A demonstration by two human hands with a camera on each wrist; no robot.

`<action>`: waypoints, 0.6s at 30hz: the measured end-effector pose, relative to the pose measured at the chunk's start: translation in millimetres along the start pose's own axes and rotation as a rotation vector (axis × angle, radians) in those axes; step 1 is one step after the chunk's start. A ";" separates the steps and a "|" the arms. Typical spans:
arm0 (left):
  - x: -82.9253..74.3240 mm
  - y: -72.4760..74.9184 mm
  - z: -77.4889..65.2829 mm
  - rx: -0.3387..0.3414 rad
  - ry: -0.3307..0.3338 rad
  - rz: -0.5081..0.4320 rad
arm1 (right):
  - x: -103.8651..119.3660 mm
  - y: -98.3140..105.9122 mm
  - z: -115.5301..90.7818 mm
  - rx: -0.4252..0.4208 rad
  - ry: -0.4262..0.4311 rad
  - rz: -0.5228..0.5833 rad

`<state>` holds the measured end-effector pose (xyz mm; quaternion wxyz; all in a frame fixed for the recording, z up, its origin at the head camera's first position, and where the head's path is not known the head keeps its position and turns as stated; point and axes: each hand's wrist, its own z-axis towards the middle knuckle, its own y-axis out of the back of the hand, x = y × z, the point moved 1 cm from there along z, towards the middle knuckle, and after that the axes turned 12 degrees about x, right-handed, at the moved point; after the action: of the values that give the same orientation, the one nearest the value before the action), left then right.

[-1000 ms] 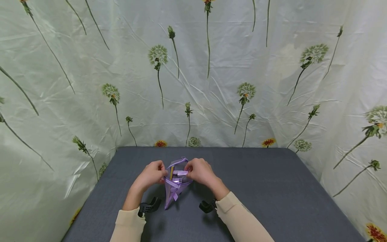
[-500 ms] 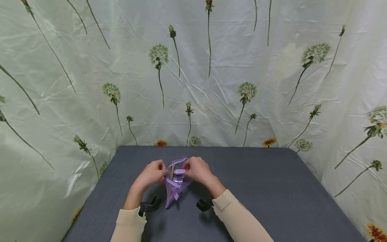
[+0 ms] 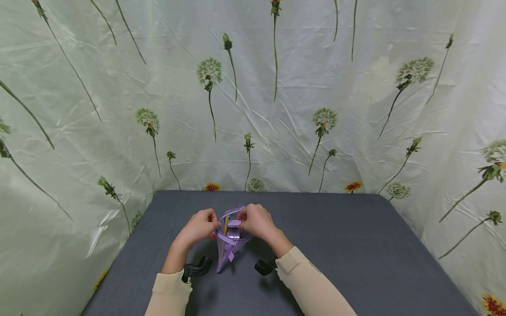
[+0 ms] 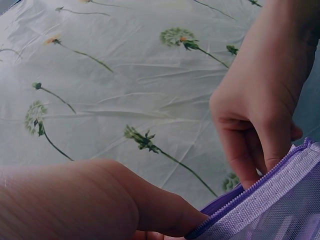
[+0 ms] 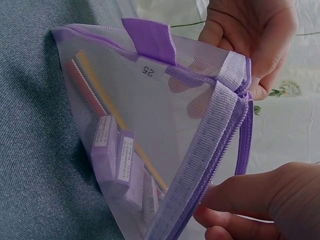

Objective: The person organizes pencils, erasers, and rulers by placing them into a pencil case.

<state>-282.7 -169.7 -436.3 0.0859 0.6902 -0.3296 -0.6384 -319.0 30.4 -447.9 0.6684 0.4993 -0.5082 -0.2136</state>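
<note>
A lilac mesh zip pouch (image 3: 225,250) stands unzipped on the table, its mouth facing up. My left hand (image 3: 200,226) pinches the left end of the zipper edge (image 4: 260,187). My right hand (image 3: 258,221) reaches into the mouth from the right. Its fingertips are at a small purple box (image 3: 234,223) and seem to pinch it; the zipper edge partly hides them in the right wrist view. Through the mesh, small purple boxes with printed white labels, one a labelled box (image 5: 104,150), lie beside a yellow stick (image 5: 100,87) and a red strip (image 5: 86,87).
The dark grey table (image 3: 336,245) carries the pouch near its middle. Behind it hangs a pale curtain (image 3: 284,114) printed with dandelions. A black wrist mount (image 3: 196,268) sits on the left forearm, and a second mount (image 3: 265,266) on the right.
My right hand has shifted a little to the left, deeper over the pouch's mouth, and the small purple box has moved left with it. My left hand keeps its grip on the edge.
</note>
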 end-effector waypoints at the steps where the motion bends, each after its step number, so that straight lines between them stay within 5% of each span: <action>1: -0.2 -0.1 -0.1 0.000 0.001 -0.003 | 0.0 -0.1 0.4 0.000 -0.001 0.000; 18: 0.2 -0.7 -2.2 -0.006 -0.006 -0.004 | -12.6 -6.9 -4.0 0.022 -0.005 0.026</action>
<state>-280.3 -169.9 -436.4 0.0858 0.6886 -0.3267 -0.6417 -318.9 39.4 -459.8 0.6643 0.4995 -0.5186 -0.2008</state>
